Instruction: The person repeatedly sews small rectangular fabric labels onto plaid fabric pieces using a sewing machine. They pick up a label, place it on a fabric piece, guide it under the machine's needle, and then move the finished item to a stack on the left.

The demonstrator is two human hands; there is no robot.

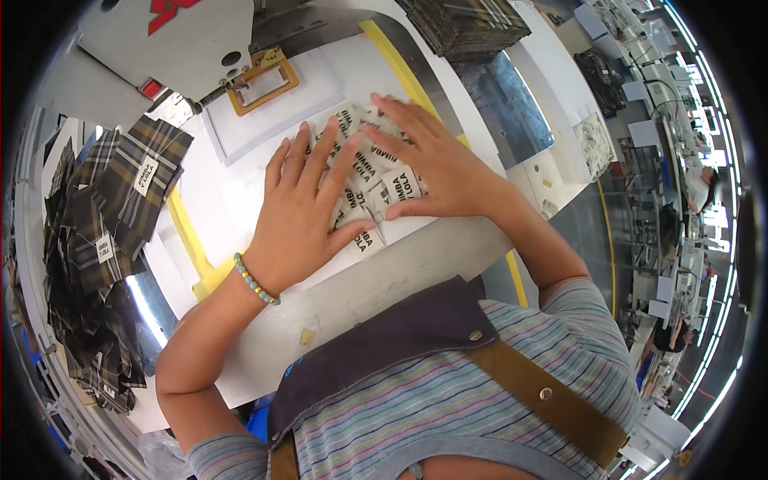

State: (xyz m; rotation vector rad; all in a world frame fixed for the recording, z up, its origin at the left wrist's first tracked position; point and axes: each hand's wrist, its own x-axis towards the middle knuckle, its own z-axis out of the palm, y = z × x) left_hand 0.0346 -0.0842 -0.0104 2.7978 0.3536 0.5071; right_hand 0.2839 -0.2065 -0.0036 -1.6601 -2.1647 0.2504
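Both my hands rest on a loose pile of small white fabric labels (364, 169) with black print, lying on the white work surface (232, 196). My left hand (308, 188) lies over the pile's left side, fingers spread and pointing away from me. From the right, my right hand (436, 164) reaches across it with its fingers apart. A label (402, 184) shows between the right thumb and forefinger, and another label (368, 243) sticks out near the left thumb. Parts of the pile are hidden under my fingers.
A sewing machine head (176, 48) stands at the far left, with a brown rectangular frame (264, 84) beneath it. Checked fabric pieces (128, 192) with labels hang in a heap at the left. A stack of dark fabric (472, 28) sits far right. Yellow tape (188, 232) marks the surface.
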